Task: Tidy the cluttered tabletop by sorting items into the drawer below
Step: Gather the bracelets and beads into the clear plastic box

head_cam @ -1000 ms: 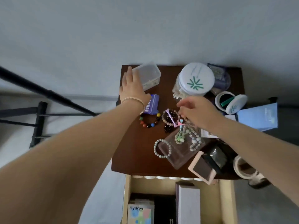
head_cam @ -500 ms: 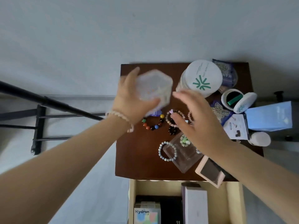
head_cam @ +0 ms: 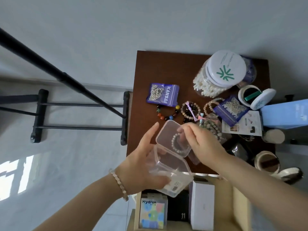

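One dark brown wooden tabletop (head_cam: 166, 67) carries the clutter; the pale wooden drawer (head_cam: 137, 212) stands open below its near edge. Over that edge the left hand (head_cam: 140, 165) grips a clear hinged plastic box (head_cam: 168, 165), lid swung open, long axis pointing away from the person. The right hand (head_cam: 205, 142) pinches a pale beaded bracelet (head_cam: 176, 145) over the lid.

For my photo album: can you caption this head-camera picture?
Left hand holds an open clear box while the right hand pinches a pale bead bracelet over it.
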